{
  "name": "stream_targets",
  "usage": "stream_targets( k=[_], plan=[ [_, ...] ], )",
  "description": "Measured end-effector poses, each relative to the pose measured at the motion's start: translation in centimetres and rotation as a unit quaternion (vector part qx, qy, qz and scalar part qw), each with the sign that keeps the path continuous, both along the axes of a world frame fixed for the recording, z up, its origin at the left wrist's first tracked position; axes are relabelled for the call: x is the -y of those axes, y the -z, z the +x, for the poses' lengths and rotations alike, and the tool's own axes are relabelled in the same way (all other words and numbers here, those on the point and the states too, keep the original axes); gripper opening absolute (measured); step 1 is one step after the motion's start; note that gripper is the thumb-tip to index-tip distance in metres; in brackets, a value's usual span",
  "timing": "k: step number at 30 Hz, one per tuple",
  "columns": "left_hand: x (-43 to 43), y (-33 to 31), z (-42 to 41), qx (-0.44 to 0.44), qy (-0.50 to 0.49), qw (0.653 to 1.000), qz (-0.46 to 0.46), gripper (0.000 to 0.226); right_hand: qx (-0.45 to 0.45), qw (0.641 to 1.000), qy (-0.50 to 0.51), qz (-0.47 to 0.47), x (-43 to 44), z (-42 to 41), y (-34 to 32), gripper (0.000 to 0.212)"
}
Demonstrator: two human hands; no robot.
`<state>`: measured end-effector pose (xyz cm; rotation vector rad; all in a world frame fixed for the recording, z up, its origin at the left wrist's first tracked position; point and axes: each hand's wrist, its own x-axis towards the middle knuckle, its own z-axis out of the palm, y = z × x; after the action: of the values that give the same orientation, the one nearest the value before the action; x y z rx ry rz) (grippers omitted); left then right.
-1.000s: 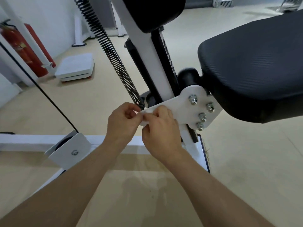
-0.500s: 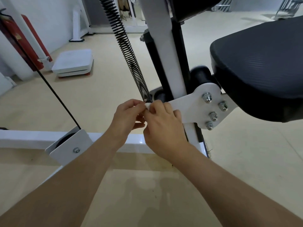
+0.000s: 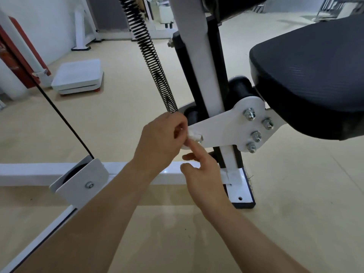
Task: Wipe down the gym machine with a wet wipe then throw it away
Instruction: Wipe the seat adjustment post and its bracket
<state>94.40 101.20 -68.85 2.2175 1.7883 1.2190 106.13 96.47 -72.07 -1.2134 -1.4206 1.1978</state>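
A small crumpled white wipe (image 3: 190, 134) is pinched in the curled fingers of the left hand (image 3: 160, 139) and pressed against the narrow end of a flat white metal plate (image 3: 222, 129), just beside a bolt. The plate is smooth and rounded, studded with four shiny nuts, under a black textured padded seat (image 3: 313, 75). A black coiled spring (image 3: 151, 56) rises above. The right hand (image 3: 204, 172) is held loosely open, its forefinger extended to the wipe.

A single head-worn wide-angle camera looks forward and down from close range, over both forearms, at the machine's white bracket (image 3: 232, 125), black seat pad (image 3: 311, 75) and floor (image 3: 295, 194).
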Motion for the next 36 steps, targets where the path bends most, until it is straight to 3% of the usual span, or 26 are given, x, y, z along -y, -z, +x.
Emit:
stream_targets(
  k=[3,6,10,15,18,21,25,29,32,36],
  plan=[
    [0.1,1.3,-0.3,-0.163,0.05,0.981,0.098,0.01,-0.078,0.992,-0.002,-0.098,0.1,-0.1,0.6,0.055],
    [0.6,2.6,-0.6,-0.264,0.035,0.954,0.137,0.013,-0.143,0.976,0.0,-0.161,0.2,0.2,0.8,0.055],
    [0.9,3.3,-0.3,-0.318,-0.054,0.938,0.126,0.006,-0.324,0.906,0.015,-0.272,-1.2,0.9,0.4,0.026],
    [0.9,3.8,-0.5,-0.324,-0.058,0.939,0.095,0.016,-0.37,0.856,0.08,-0.353,-3.2,-0.4,1.7,0.009],
    [1.2,4.7,-1.4,-0.295,-0.057,0.951,0.077,0.016,-0.365,0.849,0.075,-0.374,-3.4,-1.0,2.1,0.006],
    [1.3,5.3,-2.0,-0.21,-0.028,0.976,0.056,0.012,-0.368,0.843,0.069,-0.387,-3.4,-1.8,1.9,0.007],
    [1.9,3.7,-2.2,0.009,-0.077,0.997,-0.007,0.013,-0.368,0.841,0.047,-0.395,-3.7,-3.4,0.6,0.004],
    [1.5,0.3,-1.0,0.217,-0.145,0.962,-0.08,0.021,-0.42,0.82,0.025,-0.388,-3.7,-4.2,-0.7,0.004],
    [1.1,-0.8,0.4,0.199,-0.114,0.965,-0.125,0.027,-0.414,0.824,0.009,-0.386,-2.7,-2.7,-1.6,0.011],
    [0.9,-1.2,1.2,0.083,-0.062,0.991,-0.088,0.023,-0.204,0.934,0.0,-0.294,-1.3,0.4,-3.3,0.025]
  ],
)
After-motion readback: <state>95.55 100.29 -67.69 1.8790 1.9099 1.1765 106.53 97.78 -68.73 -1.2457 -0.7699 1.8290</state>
